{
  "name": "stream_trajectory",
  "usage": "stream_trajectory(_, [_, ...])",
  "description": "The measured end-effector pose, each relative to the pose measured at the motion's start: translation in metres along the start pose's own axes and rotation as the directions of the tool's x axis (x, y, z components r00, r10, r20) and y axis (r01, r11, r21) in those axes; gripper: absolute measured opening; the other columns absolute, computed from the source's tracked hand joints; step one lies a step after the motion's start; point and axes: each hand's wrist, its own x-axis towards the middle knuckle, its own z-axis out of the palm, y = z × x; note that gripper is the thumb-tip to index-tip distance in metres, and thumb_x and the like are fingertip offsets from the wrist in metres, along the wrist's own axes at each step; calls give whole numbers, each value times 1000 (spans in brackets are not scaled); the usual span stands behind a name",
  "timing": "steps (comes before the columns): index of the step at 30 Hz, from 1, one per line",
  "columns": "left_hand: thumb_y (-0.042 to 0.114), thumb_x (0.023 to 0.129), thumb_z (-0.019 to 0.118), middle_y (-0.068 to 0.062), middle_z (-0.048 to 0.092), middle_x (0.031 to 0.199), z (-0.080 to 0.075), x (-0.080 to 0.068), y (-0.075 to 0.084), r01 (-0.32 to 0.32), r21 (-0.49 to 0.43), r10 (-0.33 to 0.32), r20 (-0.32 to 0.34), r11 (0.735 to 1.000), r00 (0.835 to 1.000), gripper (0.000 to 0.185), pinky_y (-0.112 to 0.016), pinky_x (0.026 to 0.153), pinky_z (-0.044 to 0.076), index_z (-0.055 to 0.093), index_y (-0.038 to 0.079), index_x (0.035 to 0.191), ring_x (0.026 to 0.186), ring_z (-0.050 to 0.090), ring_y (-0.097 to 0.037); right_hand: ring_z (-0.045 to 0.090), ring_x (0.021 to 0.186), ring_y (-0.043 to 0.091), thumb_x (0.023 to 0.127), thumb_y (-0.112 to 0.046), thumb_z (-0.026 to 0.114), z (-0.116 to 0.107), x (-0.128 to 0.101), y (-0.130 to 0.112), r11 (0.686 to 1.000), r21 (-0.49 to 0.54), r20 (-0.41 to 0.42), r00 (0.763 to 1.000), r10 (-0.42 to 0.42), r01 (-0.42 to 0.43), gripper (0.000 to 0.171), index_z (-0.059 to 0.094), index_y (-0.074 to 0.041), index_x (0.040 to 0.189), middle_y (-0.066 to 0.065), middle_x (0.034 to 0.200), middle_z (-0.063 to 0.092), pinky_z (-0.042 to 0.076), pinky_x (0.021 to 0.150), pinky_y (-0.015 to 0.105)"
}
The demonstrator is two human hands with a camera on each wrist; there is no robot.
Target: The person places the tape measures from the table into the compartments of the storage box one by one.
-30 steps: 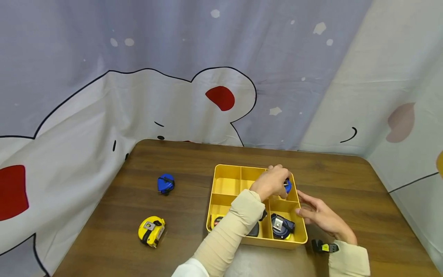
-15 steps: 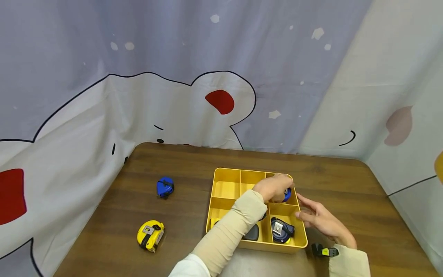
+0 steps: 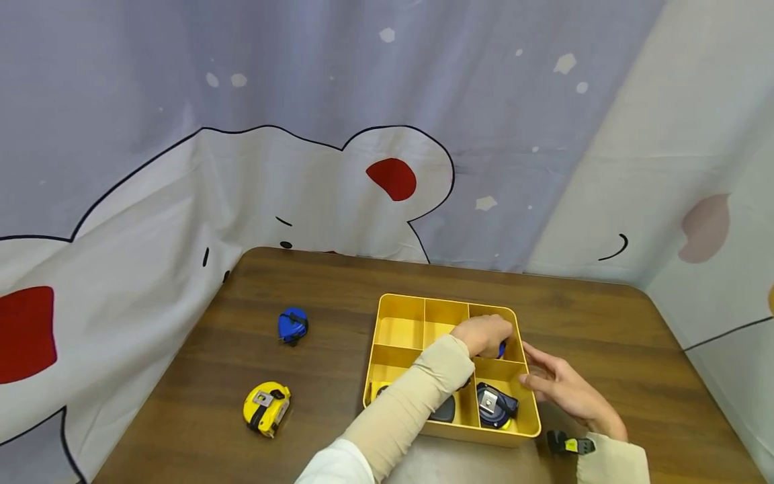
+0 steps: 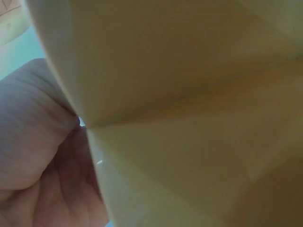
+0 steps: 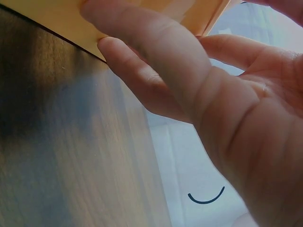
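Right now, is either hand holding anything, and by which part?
The left hand curls over a blue tape measure in the yellow tray's back right compartment; its grip covers most of it. The right hand holds nothing, straight fingers against the tray's right wall.

A dark wood-grain bench [image 3: 314, 417] with rounded corners stood against a draped fabric backdrop [image 3: 338, 87], pale lavender with scattered white flecks. A white cartoon figure outlined in black, with a red patch [image 3: 392, 179] at 12 o'clock and another [image 3: 24, 334] at 9 o'clock, covered the cloth. At 3 o'clock hung a cream panel [image 3: 683, 134]. The light was even and soft.
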Motion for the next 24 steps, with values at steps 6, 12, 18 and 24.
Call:
stream_trajectory(6, [7, 80, 64, 7, 60, 81, 3, 3, 2, 80, 45, -80, -9, 996, 997, 16, -21, 55, 39, 63, 22, 75, 69, 52, -8, 50, 114, 34, 94, -11, 48, -1, 0, -1, 999, 31, 23, 1000, -20, 19, 69, 5, 4, 145, 34, 144, 16, 49, 82, 42])
stream_trajectory(12, [12, 81, 65, 11, 63, 94, 4, 6, 3, 160, 109, -163, 22, 981, 986, 17, -24, 67, 45, 66, 27, 89, 77, 53, -6, 50, 114, 34, 93, -9, 48, -1, 2, 0, 998, 59, 37, 999, -27, 25, 69, 4, 4, 145, 35, 143, 14, 49, 82, 44])
stream_trajectory(18, [14, 82, 65, 12, 63, 99, 6, 7, 6, 186, 98, -190, 36, 978, 981, 20, -23, 68, 46, 65, 28, 96, 81, 54, -4, 47, 115, 41, 93, -11, 49, 1, 2, 0, 999, 45, 19, 1000, -6, 5, 70, 4, 4, 145, 34, 144, 14, 49, 82, 43])
stream_trajectory(24, [11, 83, 63, 10, 63, 101, 5, 5, 10, 203, 77, -205, 20, 976, 979, 19, -23, 64, 47, 66, 25, 95, 79, 55, -5, 45, 116, 44, 93, -10, 49, 1, 2, -1, 999, 39, 9, 1000, 8, -9, 70, 5, 3, 146, 34, 144, 14, 49, 82, 42])
